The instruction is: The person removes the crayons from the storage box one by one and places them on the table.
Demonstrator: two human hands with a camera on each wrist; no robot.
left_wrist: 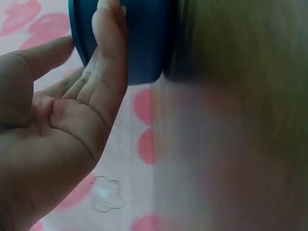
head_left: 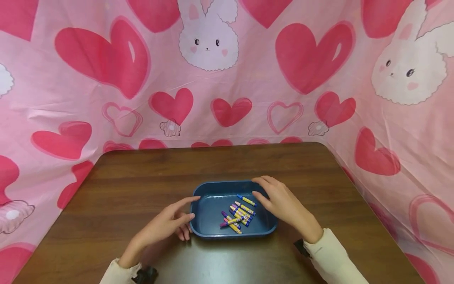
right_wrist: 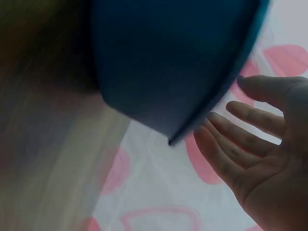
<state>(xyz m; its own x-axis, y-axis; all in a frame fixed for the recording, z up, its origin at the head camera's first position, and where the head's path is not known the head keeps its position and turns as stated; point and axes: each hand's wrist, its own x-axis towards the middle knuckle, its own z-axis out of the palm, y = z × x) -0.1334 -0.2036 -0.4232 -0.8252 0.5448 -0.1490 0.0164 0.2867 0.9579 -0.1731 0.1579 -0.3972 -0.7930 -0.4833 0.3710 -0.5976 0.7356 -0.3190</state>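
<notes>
I saw the left hand (head_left: pixel 166 222) at nine o'clock of the blue tray (head_left: pixel 211 213), right hand (head_left: pixel 281 202) at two, fingers loosely spread; crayons (head_left: pixel 244 214) inside lay toward four.

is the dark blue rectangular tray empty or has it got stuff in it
Partly filled: the dark blue rectangular tray holds loosely piled, yellow-wrapped crayons right of its middle, while its left side is bare.
</notes>
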